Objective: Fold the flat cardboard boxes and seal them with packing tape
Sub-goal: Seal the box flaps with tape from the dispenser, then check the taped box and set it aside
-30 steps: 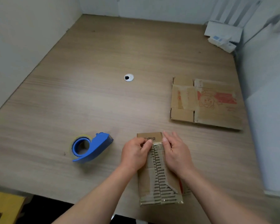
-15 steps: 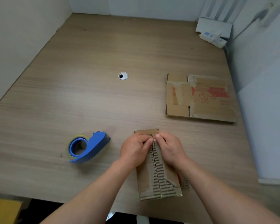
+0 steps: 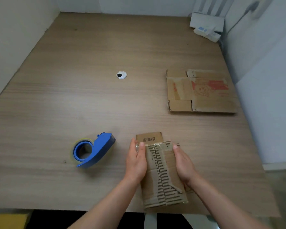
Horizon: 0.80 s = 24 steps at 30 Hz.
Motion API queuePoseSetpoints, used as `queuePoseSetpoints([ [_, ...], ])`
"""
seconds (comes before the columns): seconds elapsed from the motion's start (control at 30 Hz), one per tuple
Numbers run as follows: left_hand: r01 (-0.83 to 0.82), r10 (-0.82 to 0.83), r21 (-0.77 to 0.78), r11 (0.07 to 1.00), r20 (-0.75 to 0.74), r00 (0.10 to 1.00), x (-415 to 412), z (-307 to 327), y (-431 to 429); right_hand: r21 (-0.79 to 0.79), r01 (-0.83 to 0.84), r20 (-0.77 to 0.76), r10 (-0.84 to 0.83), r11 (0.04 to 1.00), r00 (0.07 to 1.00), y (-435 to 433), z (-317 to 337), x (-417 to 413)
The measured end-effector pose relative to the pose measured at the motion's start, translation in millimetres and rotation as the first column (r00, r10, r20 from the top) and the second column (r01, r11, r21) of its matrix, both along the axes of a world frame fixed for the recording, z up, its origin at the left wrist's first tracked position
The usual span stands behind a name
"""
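Head view: a small box [image 3: 162,172] held between both hands at the near edge of the surface [image 3: 73,96].
The left hand [image 3: 136,162] and right hand [image 3: 182,162] lie straight-fingered against the box's sides, the left thumb on the taped far edge. One end flap sticks out beyond. The dispenser [image 3: 93,150] lies to the left, and a flat box [image 3: 201,91] waits far right. The top skin is torn to bare ribs, so tape may grip poorly there and the seam could spring open if the hands let go.
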<state>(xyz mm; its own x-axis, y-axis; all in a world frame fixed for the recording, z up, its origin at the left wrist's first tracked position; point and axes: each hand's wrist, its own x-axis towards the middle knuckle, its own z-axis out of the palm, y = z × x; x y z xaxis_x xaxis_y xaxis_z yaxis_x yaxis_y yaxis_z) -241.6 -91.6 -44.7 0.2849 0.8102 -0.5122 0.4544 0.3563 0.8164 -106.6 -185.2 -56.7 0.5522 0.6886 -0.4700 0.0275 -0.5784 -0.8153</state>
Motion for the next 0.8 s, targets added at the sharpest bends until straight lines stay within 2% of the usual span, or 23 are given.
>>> queuePoseSetpoints([
  [0.13,-0.010,0.014,-0.069,0.998,0.057,0.998,3.6,3.3,6.1,-0.052,0.072,0.017,-0.071,0.996,0.997,2.1,-1.5,-4.3],
  [0.23,0.018,-0.022,-0.167,0.986,-0.022,1.000,1.3,0.9,10.6,-0.156,0.092,0.147,-0.069,0.983,0.987,1.1,0.4,-6.7],
  [0.3,-0.020,0.006,-0.222,0.975,-0.063,0.998,-4.7,-11.3,11.5,-0.227,0.110,0.232,-0.056,0.968,0.971,-4.1,4.8,-9.2],
  [0.37,-0.069,0.047,-0.295,0.953,-0.079,0.996,-12.3,-12.1,7.2,-0.257,0.117,0.209,-0.063,0.959,0.976,-12.4,6.3,-11.8],
  [0.47,-0.100,0.086,-0.462,0.881,-0.051,0.995,-21.2,20.4,-10.1,-0.280,0.105,0.134,-0.069,0.954,0.989,-22.7,8.8,-19.5],
  [0.53,-0.110,0.110,-0.505,0.856,-0.030,0.993,-24.9,29.8,-18.1,-0.249,0.113,0.105,-0.089,0.962,0.990,-25.5,12.4,-20.6],
  [0.67,-0.089,0.157,-0.439,0.894,0.120,0.980,-24.8,62.7,-29.8,-0.108,0.124,0.023,-0.122,0.986,0.992,-36.7,40.7,-17.3],
  [0.73,-0.081,0.169,-0.345,0.935,0.231,0.958,-22.7,84.5,-31.4,0.042,0.141,-0.063,-0.138,0.989,0.988,-44.6,65.5,-13.5],
  [0.8,-0.126,0.210,-0.255,0.959,0.334,0.919,-21.3,101.2,-30.5,0.224,0.208,-0.190,-0.167,0.952,0.968,-51.7,90.9,-6.5],
])
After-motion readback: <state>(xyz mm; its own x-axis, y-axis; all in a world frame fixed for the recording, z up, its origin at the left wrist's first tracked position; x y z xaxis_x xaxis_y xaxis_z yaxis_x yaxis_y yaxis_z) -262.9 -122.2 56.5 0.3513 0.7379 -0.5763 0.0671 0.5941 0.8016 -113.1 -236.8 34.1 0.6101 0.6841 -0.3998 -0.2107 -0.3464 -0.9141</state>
